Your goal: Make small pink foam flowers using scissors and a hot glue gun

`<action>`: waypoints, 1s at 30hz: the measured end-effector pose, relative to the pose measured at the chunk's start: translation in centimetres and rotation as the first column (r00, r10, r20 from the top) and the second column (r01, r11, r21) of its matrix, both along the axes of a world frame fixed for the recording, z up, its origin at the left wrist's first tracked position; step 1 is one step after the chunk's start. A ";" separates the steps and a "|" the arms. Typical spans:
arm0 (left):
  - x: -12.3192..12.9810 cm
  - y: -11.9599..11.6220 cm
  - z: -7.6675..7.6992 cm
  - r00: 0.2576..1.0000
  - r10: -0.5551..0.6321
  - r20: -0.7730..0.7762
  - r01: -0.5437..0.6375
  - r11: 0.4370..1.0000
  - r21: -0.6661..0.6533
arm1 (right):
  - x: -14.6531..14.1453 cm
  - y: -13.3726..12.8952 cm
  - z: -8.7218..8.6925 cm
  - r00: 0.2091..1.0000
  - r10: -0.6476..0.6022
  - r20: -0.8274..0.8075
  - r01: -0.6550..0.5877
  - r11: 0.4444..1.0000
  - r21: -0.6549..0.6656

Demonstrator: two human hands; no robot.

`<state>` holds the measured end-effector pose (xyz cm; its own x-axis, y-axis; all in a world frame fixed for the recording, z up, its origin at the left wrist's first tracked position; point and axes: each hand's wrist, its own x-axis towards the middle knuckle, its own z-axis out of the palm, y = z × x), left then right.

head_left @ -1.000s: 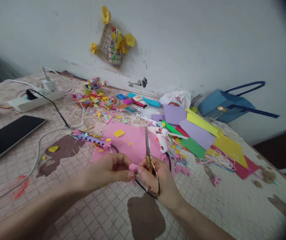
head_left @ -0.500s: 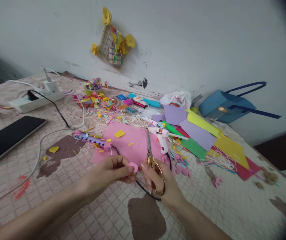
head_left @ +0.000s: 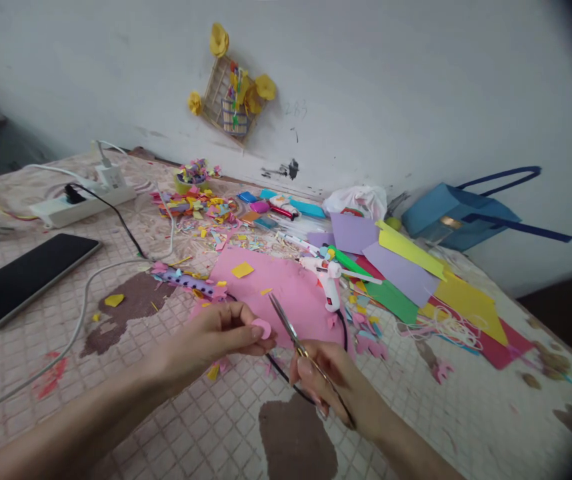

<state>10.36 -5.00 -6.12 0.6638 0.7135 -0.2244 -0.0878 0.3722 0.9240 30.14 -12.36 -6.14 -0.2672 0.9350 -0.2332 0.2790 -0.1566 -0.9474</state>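
Between thumb and fingers, my left hand (head_left: 229,330) pinches a small rounded pink foam piece (head_left: 262,328). My right hand (head_left: 336,380) is closed around gold-handled scissors (head_left: 289,327); their blades look nearly together and point up and to the left, just right of the foam piece without visibly touching it. Behind both hands lies a pink foam sheet (head_left: 286,283) with yellow scraps on it. A white glue gun (head_left: 327,283) rests at the sheet's right side, its black cord running beneath my hands. A purple dotted strip (head_left: 189,281) with small cutouts lies left of the sheet.
A black phone (head_left: 31,280) and a white power strip (head_left: 83,205) with cables are on the left. Colourful scraps (head_left: 196,203) are heaped at the back. Coloured foam sheets (head_left: 401,267), white string (head_left: 446,327) and a blue bag (head_left: 456,217) occupy the right.
The scissors have turned from upright to slanting left, with their tips now closer to the foam piece. My left hand still pinches the piece, slightly higher in view.
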 end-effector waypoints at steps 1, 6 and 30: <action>-0.1 0.1 0.0 1.000 -0.001 0.017 0.001 1.000 -0.022 | 0.2 -0.1 0.2 0.999 0.029 0.040 -0.029 1.000 0.001; -0.4 0.2 0.0 0.998 -0.012 0.063 0.019 0.993 -0.119 | 0.9 -0.4 0.6 0.986 0.110 0.126 -0.106 0.994 -0.034; -0.2 0.3 -0.3 0.992 -0.005 0.123 0.039 0.959 -0.279 | 1.7 -0.3 -0.1 0.932 0.159 0.326 -0.181 0.983 0.039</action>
